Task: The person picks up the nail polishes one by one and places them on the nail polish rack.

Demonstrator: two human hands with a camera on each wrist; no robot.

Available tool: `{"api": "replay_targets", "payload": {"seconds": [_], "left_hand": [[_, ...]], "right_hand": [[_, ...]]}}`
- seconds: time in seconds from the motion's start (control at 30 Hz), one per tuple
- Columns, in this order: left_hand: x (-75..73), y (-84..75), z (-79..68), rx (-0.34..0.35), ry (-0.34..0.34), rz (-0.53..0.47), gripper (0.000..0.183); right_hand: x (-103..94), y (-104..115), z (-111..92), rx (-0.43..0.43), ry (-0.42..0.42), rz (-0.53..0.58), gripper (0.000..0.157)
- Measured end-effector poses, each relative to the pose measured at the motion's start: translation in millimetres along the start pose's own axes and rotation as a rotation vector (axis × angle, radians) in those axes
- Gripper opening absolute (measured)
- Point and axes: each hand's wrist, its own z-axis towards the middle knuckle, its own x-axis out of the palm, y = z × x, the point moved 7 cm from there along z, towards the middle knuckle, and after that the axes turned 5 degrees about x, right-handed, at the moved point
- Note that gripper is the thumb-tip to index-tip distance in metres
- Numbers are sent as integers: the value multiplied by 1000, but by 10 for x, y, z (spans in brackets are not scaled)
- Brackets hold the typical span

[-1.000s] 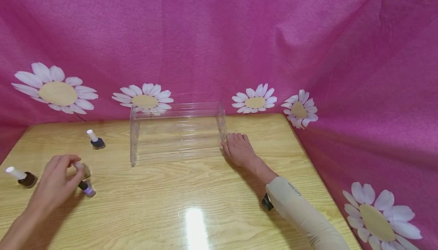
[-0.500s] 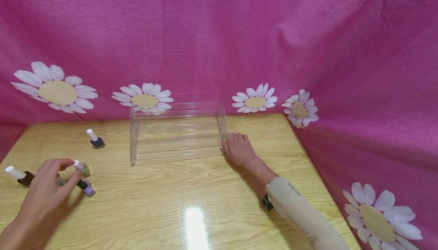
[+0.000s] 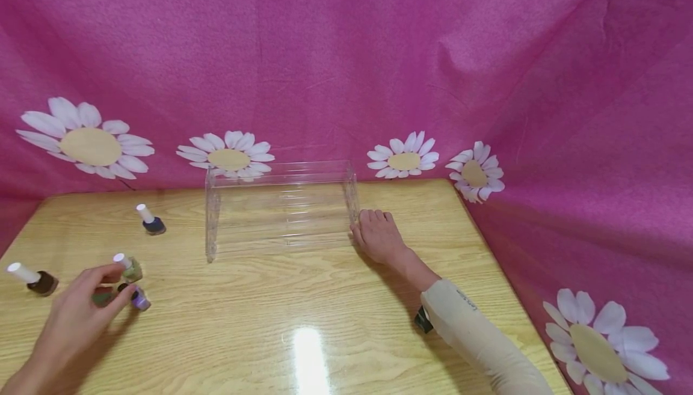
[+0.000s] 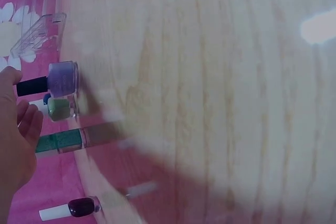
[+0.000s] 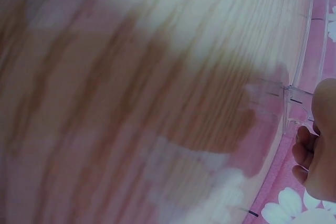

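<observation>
My left hand (image 3: pixel 81 308) reaches over a group of nail polish bottles at the left. Its thumb is at the black cap of a lilac nail polish bottle (image 3: pixel 141 300), and the index finger arches just beyond that cap. Behind it stands a pale green nail polish bottle (image 3: pixel 132 270) with a white cap. A dark green bottle (image 4: pixel 60 141), partly covered by the hand in the head view, shows beside the palm in the left wrist view. My right hand (image 3: pixel 379 237) holds the right side of a clear stepped rack (image 3: pixel 212 220), fingers curled along its outer edge.
A dark brown nail polish bottle (image 3: pixel 43 284) stands at the far left, a navy one (image 3: pixel 154 225) farther back. Another dark bottle (image 3: pixel 422 320) is partly hidden by the right sleeve (image 3: pixel 465 323). A pink flowered cloth (image 3: pixel 325 70) hangs behind the wooden table (image 3: pixel 243 323).
My left hand has drawn back slightly from the pale green bottle's white cap toward the lilac bottle's black cap. The right hand and the rack have stayed put.
</observation>
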Motion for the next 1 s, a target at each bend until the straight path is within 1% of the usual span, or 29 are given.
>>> {"api": "replay_targets", "payload": {"seconds": [0.07,0.17,0.3,0.43,0.53,0.67,0.77,0.87,1.0], "left_hand": [[33,9,-19,-16,19,-12,35],[71,12,-46,-23,33,-35,34],[96,-4,-59,-3,41,-43,34],[137,-1,-59,27,63,-23,38],[163,-2,-56,53,62,-12,42],[173,8,-66,58,67,13,44],[190,23,-93,54,94,7,45],[210,35,-121,61,109,-24,48],[224,39,-128,91,108,-29,52]], "right_hand": [[-5,3,-1,-6,-7,-6,30],[-30,16,-5,-25,-45,-24,30],[-54,28,-12,-46,-96,-40,30],[-57,31,-16,-49,-106,-46,30],[-72,38,-22,-53,-125,-41,30],[-96,55,-31,-63,-159,-40,30],[-96,60,-35,-64,-160,-39,30],[-88,58,-34,-61,-152,-39,30],[-61,42,-22,-49,-124,-53,31]]}}
